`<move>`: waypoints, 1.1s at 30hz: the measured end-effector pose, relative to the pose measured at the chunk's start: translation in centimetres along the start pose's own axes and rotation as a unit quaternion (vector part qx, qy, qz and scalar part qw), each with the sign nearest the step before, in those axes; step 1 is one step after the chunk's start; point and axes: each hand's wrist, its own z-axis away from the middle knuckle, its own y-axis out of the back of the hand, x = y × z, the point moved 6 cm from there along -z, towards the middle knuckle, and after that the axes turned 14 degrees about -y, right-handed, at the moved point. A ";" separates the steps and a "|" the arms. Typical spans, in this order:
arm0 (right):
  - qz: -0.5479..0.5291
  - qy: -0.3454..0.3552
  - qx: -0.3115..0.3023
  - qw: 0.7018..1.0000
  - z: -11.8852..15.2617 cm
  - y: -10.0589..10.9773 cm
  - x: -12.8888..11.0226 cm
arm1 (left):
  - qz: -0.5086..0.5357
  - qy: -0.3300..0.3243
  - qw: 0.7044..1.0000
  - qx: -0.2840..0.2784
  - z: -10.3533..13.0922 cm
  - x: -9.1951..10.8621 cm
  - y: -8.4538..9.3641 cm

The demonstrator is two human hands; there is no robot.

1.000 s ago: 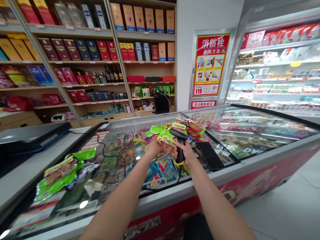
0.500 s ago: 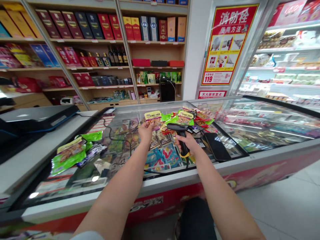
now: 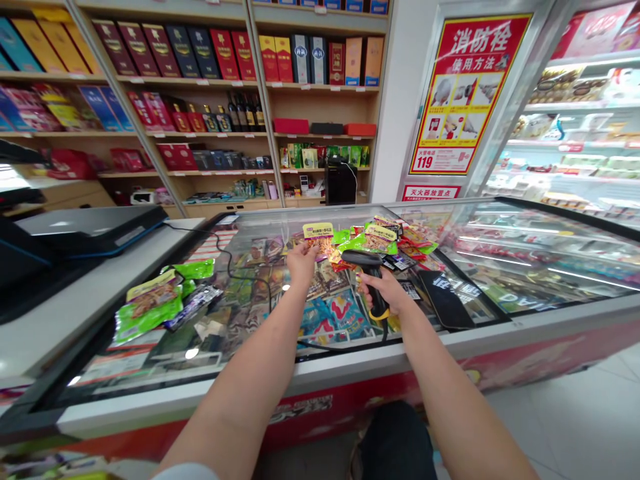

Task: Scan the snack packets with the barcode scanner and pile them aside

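My right hand [image 3: 384, 292] is wrapped round the handle of a black and yellow barcode scanner [image 3: 363, 260], its head pointing left. My left hand [image 3: 302, 263] pinches the lower left edge of a snack packet [image 3: 320, 235] with a yellow top, holding it up over the glass. Beside it, to the right, lies a pile of green and red snack packets [image 3: 383, 239]. Apart from these, at the left end of the glass, rest a green snack packet [image 3: 150, 308] and a purple one [image 3: 193, 307].
The glass-topped freezer [image 3: 280, 385] spans the front. A dark phone-like slab [image 3: 445, 301] lies right of my right hand. The scanner's black cable [image 3: 230, 263] runs across the glass. A counter [image 3: 30, 320] with a dark machine [image 3: 100, 230] stands left. Shelves of boxes [image 3: 227, 53] rise behind.
The whole view has shifted slightly, so everything sits a little further right. Both hands keep their holds on the packet and the scanner, with little other visible movement.
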 end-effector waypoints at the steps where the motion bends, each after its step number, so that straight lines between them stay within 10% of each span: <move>1: -0.001 0.001 0.000 1.000 0.0 0.0 0.0 | 0.001 0.002 1.000 -0.001 0.0 0.0 0.0; 15: 0.024 0.003 -0.045 0.999 -1.7 -2.1 -0.4 | -0.056 0.025 0.998 0.027 -0.1 -0.1 2.8; 33: 0.068 -0.018 -0.198 0.978 -5.9 -22.5 0.8 | -0.333 -0.013 0.933 0.137 -2.6 2.9 26.9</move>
